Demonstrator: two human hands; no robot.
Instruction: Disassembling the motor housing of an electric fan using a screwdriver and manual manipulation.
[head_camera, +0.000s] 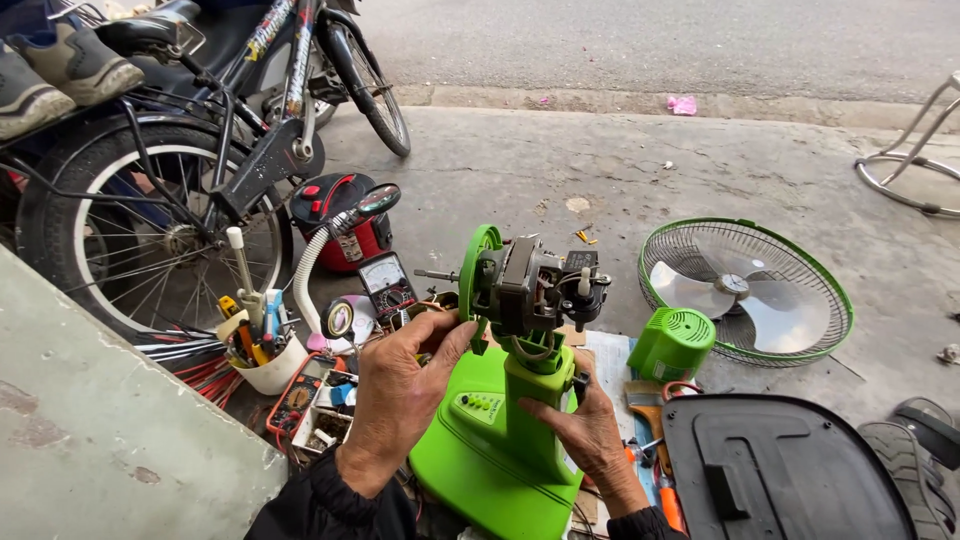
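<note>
Green fan body (500, 440) with bare motor (530, 285) is gripped by both hands, left (400, 395) and right (585, 430).

Head-worn view, steeply down, close-up

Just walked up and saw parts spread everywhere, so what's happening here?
A person has a green fan body with its bare motor exposed. The left hand touches the motor's front plate, the right hand steadies the neck. The fan guard with blades and green motor cover lie on the concrete alongside.
</note>
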